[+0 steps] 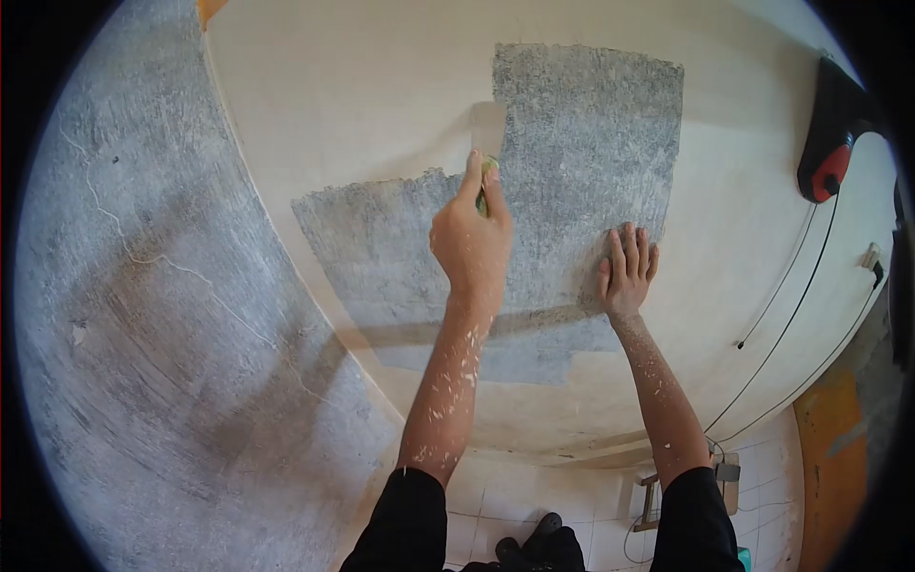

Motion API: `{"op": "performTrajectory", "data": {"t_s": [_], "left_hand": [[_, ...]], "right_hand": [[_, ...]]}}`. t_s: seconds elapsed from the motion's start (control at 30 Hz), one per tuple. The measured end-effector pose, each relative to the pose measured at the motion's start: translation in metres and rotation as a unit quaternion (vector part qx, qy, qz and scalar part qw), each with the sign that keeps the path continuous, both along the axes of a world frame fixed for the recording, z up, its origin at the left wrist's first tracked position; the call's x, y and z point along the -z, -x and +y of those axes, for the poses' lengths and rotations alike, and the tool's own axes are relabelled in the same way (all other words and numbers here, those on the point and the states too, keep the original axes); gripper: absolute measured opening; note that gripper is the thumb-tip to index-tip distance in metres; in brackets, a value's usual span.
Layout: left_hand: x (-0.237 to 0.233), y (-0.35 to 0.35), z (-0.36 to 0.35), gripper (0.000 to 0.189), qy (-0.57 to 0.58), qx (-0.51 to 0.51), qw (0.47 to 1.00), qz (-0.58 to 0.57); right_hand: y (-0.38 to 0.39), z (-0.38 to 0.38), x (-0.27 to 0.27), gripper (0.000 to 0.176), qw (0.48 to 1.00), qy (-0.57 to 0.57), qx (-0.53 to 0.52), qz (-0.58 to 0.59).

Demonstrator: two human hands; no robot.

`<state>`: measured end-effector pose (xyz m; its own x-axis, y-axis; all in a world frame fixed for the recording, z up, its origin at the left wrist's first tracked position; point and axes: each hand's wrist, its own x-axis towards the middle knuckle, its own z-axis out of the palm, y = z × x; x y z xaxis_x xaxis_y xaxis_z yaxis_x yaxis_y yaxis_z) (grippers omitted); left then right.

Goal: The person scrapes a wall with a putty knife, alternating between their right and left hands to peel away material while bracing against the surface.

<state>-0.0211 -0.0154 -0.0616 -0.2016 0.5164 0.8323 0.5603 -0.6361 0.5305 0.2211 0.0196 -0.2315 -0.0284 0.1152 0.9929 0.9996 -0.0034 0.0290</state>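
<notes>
My left hand [472, 238] is closed around the green handle [484, 191] of a scraper. The flat scraper blade [489, 124] lies against the wall at the border between cream paint [381, 105] and a bare grey patch [591, 133]. Flakes of paint cling to my left forearm. Lower and to the right, my right hand [626, 272] rests flat on the wall, fingers spread, near the right edge of the grey patch. The palm side of that hand is hidden.
At left, a grey wall [162, 286] with a crack meets this one at a corner. A black-and-red device [827, 143] with hanging cords is on the right, near a plug [875, 272]. Below are a wooden stool [648, 505], an orange-brown panel [829, 467], floor tiles and my shoes [529, 539].
</notes>
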Motion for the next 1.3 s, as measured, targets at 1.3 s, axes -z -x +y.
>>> {"op": "performTrajectory", "data": {"t_s": [1.3], "left_hand": [[0.02,0.001,-0.007,0.035,0.063,-0.015,0.998,0.014]], "right_hand": [[0.001,0.003,-0.001,0.046,1.0,-0.007,-0.006,0.003]]}}
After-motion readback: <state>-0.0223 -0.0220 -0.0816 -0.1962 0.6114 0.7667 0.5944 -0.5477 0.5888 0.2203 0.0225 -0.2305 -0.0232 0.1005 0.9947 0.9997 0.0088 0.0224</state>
